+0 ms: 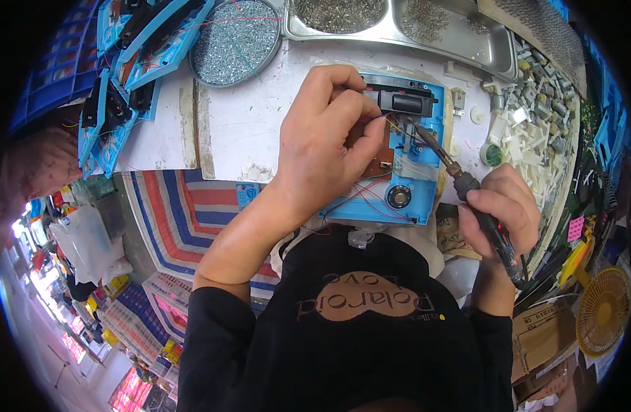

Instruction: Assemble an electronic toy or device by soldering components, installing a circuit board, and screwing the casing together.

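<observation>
A light-blue plastic casing [343, 206] lies on the white bench in front of me, with a black module [406, 103], a brown circuit board [379, 165], a round speaker [400, 197] and thin coloured wires in it. My left hand [329, 134] is over the casing's left half, thumb and forefinger pinching a thin wire near the module. It hides part of the board. My right hand [504, 213] is wrapped round the dark handle of a soldering iron [459, 175]. The iron slants up and left, its tip close to the wires beside the left fingertips; whether it touches cannot be told.
Several wired blue casings [116, 113] are piled at the left. Small screws [234, 44] fill a round tray at the back, beside a divided metal tray [391, 31]. A small spool [492, 154] and a heap of white parts and small motors [525, 134] lie right.
</observation>
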`<control>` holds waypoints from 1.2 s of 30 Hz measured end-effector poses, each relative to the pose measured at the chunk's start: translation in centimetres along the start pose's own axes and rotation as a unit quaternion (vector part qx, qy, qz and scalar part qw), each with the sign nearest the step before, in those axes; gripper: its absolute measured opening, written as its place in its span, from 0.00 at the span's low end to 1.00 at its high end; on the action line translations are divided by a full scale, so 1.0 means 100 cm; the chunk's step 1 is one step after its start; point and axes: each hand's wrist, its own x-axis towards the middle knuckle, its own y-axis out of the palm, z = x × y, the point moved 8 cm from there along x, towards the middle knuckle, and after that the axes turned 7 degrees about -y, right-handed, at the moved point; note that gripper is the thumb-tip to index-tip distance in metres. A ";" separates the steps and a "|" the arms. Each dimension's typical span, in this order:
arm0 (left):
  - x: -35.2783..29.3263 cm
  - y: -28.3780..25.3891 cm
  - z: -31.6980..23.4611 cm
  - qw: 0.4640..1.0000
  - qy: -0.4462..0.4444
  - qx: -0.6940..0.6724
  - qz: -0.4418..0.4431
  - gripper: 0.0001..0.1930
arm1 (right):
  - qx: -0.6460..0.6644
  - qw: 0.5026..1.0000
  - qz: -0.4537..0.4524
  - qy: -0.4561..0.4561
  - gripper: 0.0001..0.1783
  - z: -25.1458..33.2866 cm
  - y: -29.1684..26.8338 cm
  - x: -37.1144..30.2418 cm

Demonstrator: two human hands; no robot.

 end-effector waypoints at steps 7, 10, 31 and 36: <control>-0.008 -0.012 0.006 0.999 0.016 -0.007 -0.030 0.10 | 0.007 1.000 -0.010 0.000 0.21 0.001 -0.006 -0.001; -0.010 -0.019 0.011 0.999 0.005 -0.022 -0.048 0.10 | 0.007 1.000 -0.020 -0.003 0.21 0.000 -0.009 -0.001; -0.039 -0.013 0.016 0.976 0.204 0.062 0.046 0.14 | -0.050 0.993 -0.106 -0.011 0.11 -0.003 -0.024 -0.021; -0.037 -0.010 -0.009 0.963 0.225 0.088 0.118 0.14 | -0.004 0.993 -0.116 -0.025 0.15 0.012 -0.023 -0.014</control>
